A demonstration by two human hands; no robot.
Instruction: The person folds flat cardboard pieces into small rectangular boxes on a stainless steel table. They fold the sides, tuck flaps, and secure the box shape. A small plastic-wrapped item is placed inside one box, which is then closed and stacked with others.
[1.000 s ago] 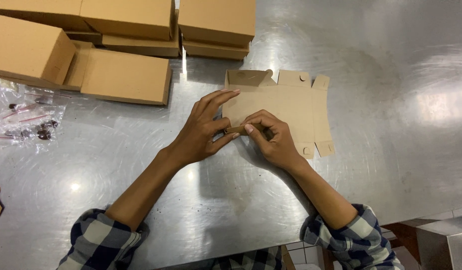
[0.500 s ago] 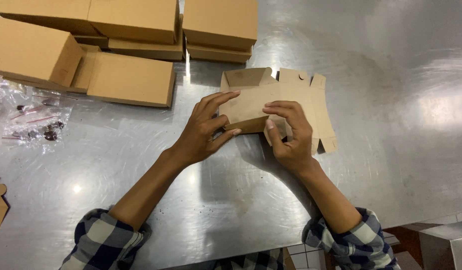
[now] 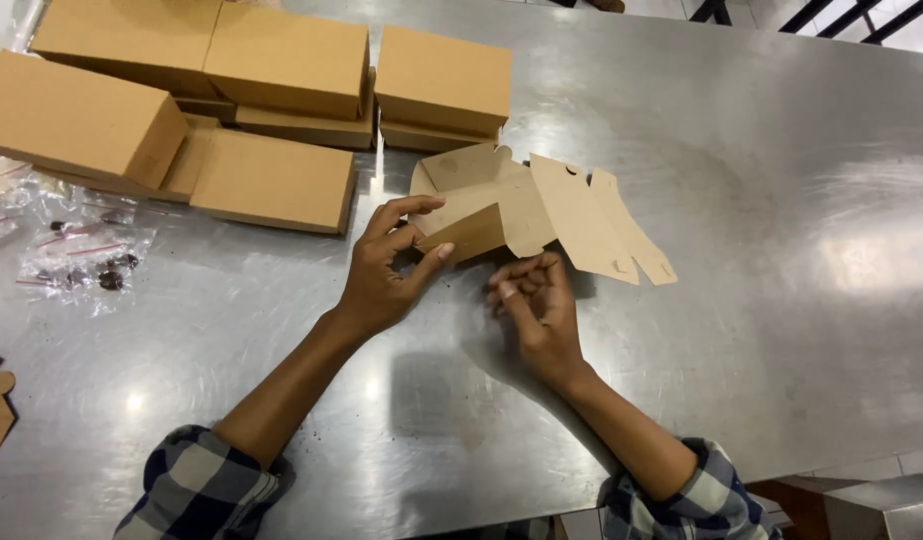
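1. Nearest the camera, two checked sleeves (image 3: 196, 490) reach out over the steel surface (image 3: 781, 300). It is shiny and smooth, so anything set on it could probably slide under a light push.
2. The right hand (image 3: 541, 310) rests just below the blank, fingers curled and holding nothing; its fingertips are near the lower edge of the blank, but I cannot tell whether they touch it. With that side unsupported, the free panels could sag or swing.
3. The left hand (image 3: 386, 270) pinches the left end of the half-folded carton blank (image 3: 526, 210), thumb beneath and fingers on top. The blank is lifted at that end and slopes down to the right, where its tabs (image 3: 636, 262) lie on or just above the surface. A one-sided grip could likely twist the card and crease it off the score lines; the thin tabs could bend if dragged.
4. To the left, clear bags of small parts (image 3: 76, 250) lie well apart from the hands; a sweeping elbow could scatter them.
5. Farthest, finished boxes (image 3: 281, 60) are stacked close behind the blank. A raised flap could probably nudge the nearest box (image 3: 441, 80).
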